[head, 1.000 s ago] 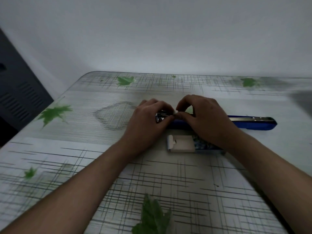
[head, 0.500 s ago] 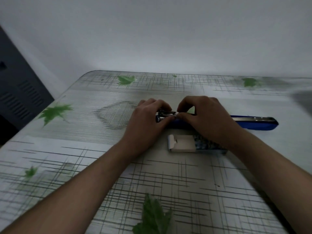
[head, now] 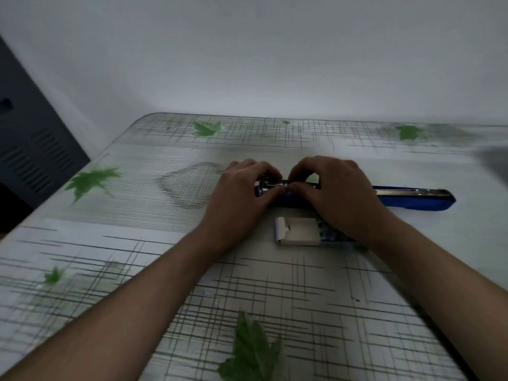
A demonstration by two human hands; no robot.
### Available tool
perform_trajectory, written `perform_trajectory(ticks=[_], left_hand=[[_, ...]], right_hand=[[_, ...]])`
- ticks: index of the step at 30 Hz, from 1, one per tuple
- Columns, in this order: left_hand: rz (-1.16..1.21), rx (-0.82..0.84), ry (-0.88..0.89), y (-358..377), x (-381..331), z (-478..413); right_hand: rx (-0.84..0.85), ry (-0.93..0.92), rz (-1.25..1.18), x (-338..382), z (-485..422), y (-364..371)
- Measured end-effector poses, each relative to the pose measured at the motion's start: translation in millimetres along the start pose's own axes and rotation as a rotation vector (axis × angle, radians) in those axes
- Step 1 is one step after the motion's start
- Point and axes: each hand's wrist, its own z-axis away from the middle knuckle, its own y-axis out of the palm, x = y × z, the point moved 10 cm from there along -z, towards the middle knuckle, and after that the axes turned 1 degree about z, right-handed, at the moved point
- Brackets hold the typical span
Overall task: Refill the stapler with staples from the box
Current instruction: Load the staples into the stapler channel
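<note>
A blue stapler [head: 412,199] lies opened flat across the table, its metal channel facing up. My left hand [head: 242,199] grips the stapler's left end, with fingers curled over it. My right hand [head: 330,193] pinches a thin metal strip of staples [head: 276,183] at the channel, just right of my left hand's fingers. The small staple box [head: 299,235] lies just in front of the stapler with its flap open to the left; my right wrist covers its right part.
The table [head: 165,215] has a white cover with grey lines and green leaves. A pale wall stands behind it. A dark cabinet [head: 27,160] stands off the table's left edge.
Both hands stay at the stapler's left end. The metal strip shows a little more between the fingertips than one second ago. Box and stapler have not moved.
</note>
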Motion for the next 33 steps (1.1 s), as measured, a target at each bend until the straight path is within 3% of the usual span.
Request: perform_trajectory(ticks=[33], left_hand=[[-0.006,0.017,-0.011,1.3,2.3,0.4]], right_hand=[[0.014,-0.105,0.182,10.6,4.9,-3.2]])
